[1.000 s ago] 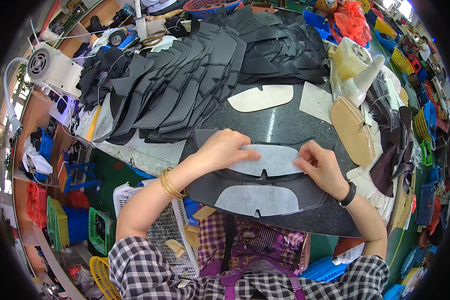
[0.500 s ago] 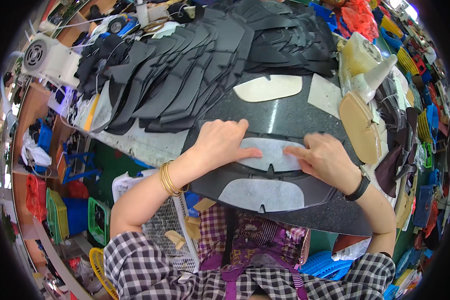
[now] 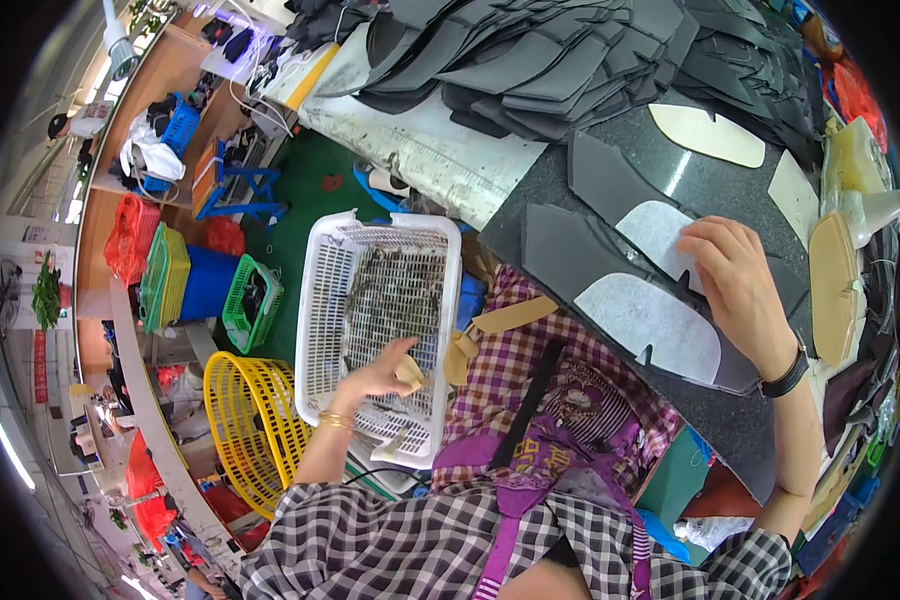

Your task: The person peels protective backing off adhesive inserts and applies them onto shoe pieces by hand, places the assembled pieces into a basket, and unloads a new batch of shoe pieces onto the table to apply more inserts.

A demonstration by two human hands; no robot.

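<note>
My right hand (image 3: 735, 285) rests on the upper white notched patch (image 3: 660, 238), its fingers bent lightly over the patch's edge, the thumb mostly hidden. That patch lies on a dark grey foam panel (image 3: 610, 175). Nearer me, a second white notched patch (image 3: 650, 325) lies on another dark panel (image 3: 560, 245). My left hand (image 3: 375, 378) is down over the white plastic basket (image 3: 313, 300), thumb and fingers apart. Between them shows a small tan scrap (image 3: 410, 373); whether they press on it is unclear.
Piled dark foam panels (image 3: 560, 60) cover the table's far side. A cream notched template (image 3: 708, 135) and a tan padded piece (image 3: 832, 290) lie beyond my right hand. Left of the white basket stands a yellow basket (image 3: 238, 430). A tan strip (image 3: 515, 314) lies by my apron.
My left hand has left the upper white patch and moved down left over the basket. My right hand stays at that patch. The view has swung left.
</note>
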